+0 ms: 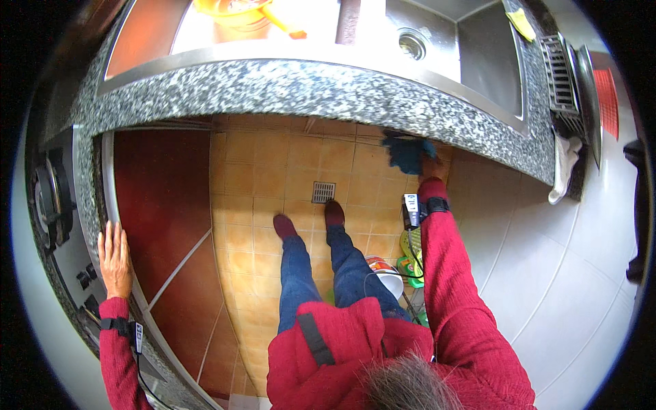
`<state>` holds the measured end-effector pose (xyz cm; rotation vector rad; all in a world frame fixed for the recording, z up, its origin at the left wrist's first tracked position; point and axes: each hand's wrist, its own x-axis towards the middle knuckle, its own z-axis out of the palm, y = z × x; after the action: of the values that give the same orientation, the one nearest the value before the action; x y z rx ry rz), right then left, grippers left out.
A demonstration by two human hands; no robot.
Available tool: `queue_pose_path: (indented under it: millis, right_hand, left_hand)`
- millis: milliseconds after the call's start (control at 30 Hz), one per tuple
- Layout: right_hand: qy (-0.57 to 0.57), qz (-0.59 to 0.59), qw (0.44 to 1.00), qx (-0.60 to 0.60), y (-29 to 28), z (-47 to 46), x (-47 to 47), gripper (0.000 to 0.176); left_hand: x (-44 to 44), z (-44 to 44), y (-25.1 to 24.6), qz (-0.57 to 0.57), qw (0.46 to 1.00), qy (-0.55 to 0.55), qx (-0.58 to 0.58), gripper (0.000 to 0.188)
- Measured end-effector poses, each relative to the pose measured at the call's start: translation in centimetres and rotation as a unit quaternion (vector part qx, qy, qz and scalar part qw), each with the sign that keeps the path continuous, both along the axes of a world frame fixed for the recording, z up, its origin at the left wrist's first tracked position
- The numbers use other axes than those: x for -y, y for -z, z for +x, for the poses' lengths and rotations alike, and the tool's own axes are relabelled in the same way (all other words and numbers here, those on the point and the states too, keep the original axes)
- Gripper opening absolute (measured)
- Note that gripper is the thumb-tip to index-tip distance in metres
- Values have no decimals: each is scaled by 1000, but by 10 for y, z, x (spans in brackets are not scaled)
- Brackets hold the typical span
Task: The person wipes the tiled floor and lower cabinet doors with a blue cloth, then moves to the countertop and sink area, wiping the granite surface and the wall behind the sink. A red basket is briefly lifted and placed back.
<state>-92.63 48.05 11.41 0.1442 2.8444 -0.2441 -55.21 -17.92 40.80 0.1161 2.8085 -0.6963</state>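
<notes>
My right hand [432,166] reaches down on the right, partly under the front edge of the speckled granite counter [307,92]. It grips a dark blue cloth [406,155], which hangs over the tiled floor; part of the cloth is hidden by the counter edge. At the far left, my left hand [115,259] lies flat with fingers extended along the edge of the side counter [92,205], near the stove [54,200]. Nothing is held in it.
The steel sink [435,51] and an orange plastic container [236,18] are above. A dish rack [561,74] stands right, over a hanging white cloth [564,164]. Red cabinet doors [159,189] line the left. A white bucket [392,282] sits beside my legs; a drain [324,192] is at my feet.
</notes>
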Motion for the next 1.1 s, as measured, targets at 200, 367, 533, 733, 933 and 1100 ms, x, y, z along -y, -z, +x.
queue_pose_path:
  millis: [200, 367, 533, 733, 933, 1100]
  right_hand:
    - [-83, 179, 979, 59, -42, -4, 2, 34]
    - [99, -419, 903, 7, -94, 35, 100, 36]
    - [247, -689, 656, 184, -177, 57, 171, 30]
    - [336, -691, 640, 26, -209, 52, 112, 25]
    - [446, -696, 488, -279, -199, 40, -4, 22]
    - [426, -697, 537, -214, -195, 51, 29, 23]
  left_hand:
    - [-4, -6, -5, -32, 999, 1, 19, 42]
    - [-85, -79, -11, 113, 986, -9, -124, 54]
    - [-223, -230, -17, 362, 910, 87, -184, 57]
    - [-355, -367, -31, 469, 832, 261, -139, 60]
    - [-398, -404, -19, 436, 822, 356, -82, 60]
    - [-430, -411, -14, 357, 797, 486, -34, 56]
